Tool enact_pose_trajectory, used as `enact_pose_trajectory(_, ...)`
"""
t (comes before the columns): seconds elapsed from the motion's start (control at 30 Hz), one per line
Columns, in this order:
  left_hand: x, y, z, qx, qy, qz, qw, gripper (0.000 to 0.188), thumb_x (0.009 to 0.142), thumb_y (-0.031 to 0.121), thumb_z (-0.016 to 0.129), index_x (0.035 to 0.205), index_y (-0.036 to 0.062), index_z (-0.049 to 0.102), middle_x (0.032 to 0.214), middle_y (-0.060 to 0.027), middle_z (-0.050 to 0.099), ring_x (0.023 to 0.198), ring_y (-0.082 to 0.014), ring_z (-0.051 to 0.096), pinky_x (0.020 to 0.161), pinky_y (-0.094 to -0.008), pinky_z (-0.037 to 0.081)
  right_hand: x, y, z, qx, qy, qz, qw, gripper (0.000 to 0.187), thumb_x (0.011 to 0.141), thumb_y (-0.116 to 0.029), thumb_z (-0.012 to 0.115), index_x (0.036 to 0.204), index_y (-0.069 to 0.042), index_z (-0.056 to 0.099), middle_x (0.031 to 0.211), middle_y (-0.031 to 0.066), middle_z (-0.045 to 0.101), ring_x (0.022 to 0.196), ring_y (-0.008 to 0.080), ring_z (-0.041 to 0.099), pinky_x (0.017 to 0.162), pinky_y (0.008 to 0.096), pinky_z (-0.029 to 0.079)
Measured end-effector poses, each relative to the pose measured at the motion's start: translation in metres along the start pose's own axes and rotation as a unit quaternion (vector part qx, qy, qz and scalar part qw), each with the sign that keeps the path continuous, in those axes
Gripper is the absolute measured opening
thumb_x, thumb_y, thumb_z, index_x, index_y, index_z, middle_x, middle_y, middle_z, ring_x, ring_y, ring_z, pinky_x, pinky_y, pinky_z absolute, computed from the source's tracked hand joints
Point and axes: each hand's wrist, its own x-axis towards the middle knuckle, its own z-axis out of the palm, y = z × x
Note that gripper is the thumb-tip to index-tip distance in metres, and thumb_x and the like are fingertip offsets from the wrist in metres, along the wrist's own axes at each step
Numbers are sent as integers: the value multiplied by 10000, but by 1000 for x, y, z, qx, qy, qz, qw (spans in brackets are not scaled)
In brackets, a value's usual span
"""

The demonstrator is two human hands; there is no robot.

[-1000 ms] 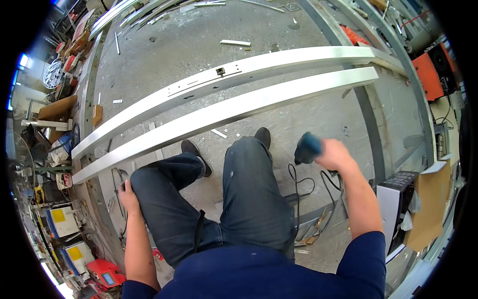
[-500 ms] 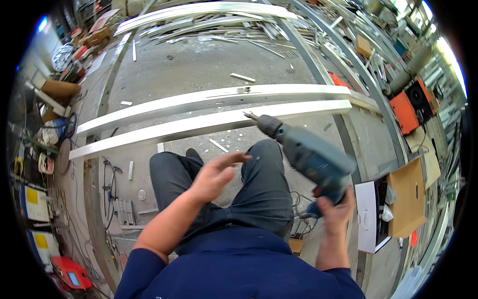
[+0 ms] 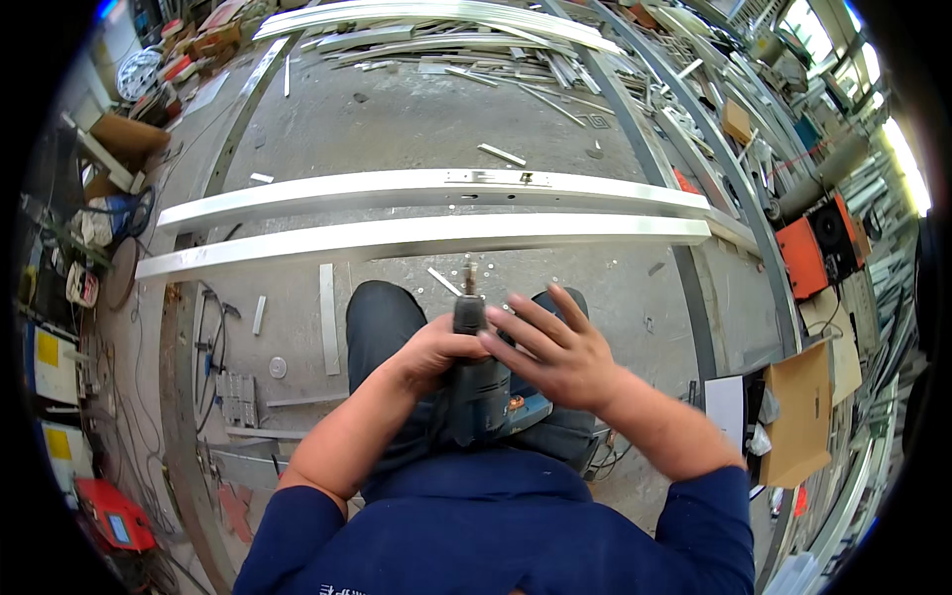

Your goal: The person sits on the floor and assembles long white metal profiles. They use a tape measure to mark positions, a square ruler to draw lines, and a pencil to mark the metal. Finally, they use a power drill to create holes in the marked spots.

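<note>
A blue-grey power drill (image 3: 480,402) lies upright along my lap, its black chuck (image 3: 469,315) and metal bit (image 3: 468,273) pointing away from me. My left hand (image 3: 436,352) is closed around the front of the drill, just behind the chuck. Beside it on the right, my right hand (image 3: 560,352) is slightly blurred, fingers spread and fingertips close to the chuck; whether they touch it I cannot tell. Beyond the bit, two pale metal bars run crosswise: the near bar (image 3: 426,234) and the far bar (image 3: 397,185), which has slots cut near its middle.
The bars rest on grey metal rails, one at the left (image 3: 181,397) and one at the right (image 3: 699,307). An open cardboard box (image 3: 796,416) stands at right, with an orange machine (image 3: 801,256) behind it. Metal offcuts (image 3: 436,55) pile up at the back; cables trail at left.
The drill has swung from the right to the middle, in front of my body. My right hand has let go of its handle, and my left hand has taken hold behind the chuck.
</note>
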Motion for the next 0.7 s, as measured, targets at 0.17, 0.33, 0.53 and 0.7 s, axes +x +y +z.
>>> enact_pose_trajectory(0.17, 0, -1, 10, 118, -24, 3, 993, 417, 754, 26, 771, 1157, 7, 664, 1079, -82, 696, 1023, -197, 665, 908, -313, 527, 69, 15, 9, -144, -70, -178, 971, 272, 850, -197, 617, 1058, -128, 779, 1165, 34, 719, 1299, 263, 560, 1294, 539, 158)
enact_pose_trajectory(0.33, 0, -3, 22, 114, 39, -11, 993, 502, 763, -24, 792, 1234, 10, 623, 1153, -93, 688, 1037, -208, 660, 946, -349, 522, 89, 10, 18, -176, -200, -247, 932, 212, 866, -252, 626, 803, -156, 803, 948, 15, 753, 1073, 228, 643, 1296, 566, 63)
enact_pose_trajectory(0.53, 0, -11, 29, 189, 75, 57, 977, 493, 793, 4, 786, 1255, 10, 614, 1169, -98, 687, 1067, -213, 657, 928, -368, 533, 108, 12, 18, -71, -354, -239, 902, 208, 867, -252, 622, 825, -164, 806, 916, -1, 753, 1134, 241, 631, 1289, 541, 93)
enact_pose_trajectory(0.7, -3, 11, 16, 172, 42, 51, 983, 375, 800, 80, 780, 1145, 2, 658, 1049, -104, 716, 987, -196, 675, 884, -359, 532, 81, 38, 19, -10, 21, -173, 985, 333, 811, -232, 705, 1125, -122, 724, 1267, 82, 651, 1215, 289, 588, 1240, 546, 276)
